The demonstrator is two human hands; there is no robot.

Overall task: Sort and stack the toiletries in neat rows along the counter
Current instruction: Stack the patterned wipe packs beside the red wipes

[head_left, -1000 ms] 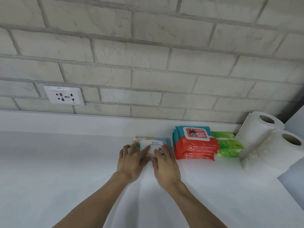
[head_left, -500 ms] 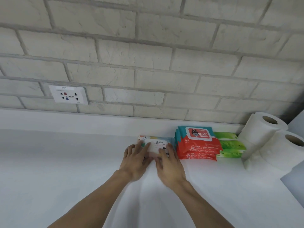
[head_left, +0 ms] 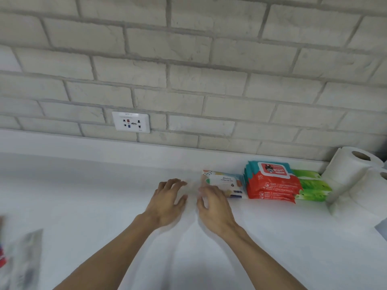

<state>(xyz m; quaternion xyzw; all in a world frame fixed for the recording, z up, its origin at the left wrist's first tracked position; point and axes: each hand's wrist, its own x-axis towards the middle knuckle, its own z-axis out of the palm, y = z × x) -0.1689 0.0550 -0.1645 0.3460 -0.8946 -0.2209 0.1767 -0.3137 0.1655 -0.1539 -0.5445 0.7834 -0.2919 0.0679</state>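
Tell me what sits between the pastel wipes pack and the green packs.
The stack of red baby wipes packs, seen in the head view.

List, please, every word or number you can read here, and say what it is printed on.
"Wipes": lid label of the top red wipes pack.
"80": that pack's top, left.
"BABY": front edges of the red packs.
Brand script on the white wipes pack: too blurred.
Label on the wall socket: too small.

Head camera looks forward and down, close over counter, facing wall.
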